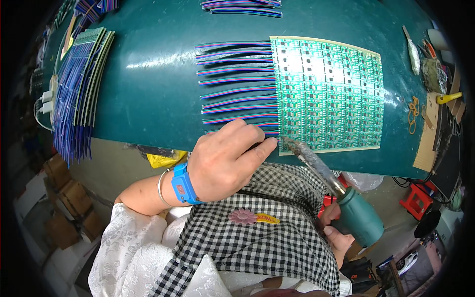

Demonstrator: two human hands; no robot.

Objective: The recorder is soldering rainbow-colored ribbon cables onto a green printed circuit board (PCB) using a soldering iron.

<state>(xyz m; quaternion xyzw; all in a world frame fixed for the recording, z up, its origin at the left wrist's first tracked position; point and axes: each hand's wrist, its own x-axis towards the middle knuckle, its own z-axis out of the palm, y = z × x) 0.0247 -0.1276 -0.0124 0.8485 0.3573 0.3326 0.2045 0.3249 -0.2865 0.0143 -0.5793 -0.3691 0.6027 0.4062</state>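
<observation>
A large green circuit board panel point(329, 99) lies on the table, its surface split into rows of small identical boards. Multicoloured ribbon wires point(237, 92) run out to the left from its left edge, row above row. At the panel's lower left corner, my left hand point(227, 158) is closed in a pinch, holding the end of a ribbon wire against the edge. My right hand point(337, 235), partly hidden behind the handle, grips a green-handled soldering iron point(361, 216). Its hot-end tip reaches the same corner, close beside my left fingertips.
At the left stands a stack of wired panels point(81, 84), beside white plugs point(47, 101). More ribbon wires point(242, 7) lie at the far edge. Rubber bands point(412, 115), a cardboard piece point(426, 141) and a yellow-handled tool point(449, 97) sit at the right. A red stand point(417, 202) is below.
</observation>
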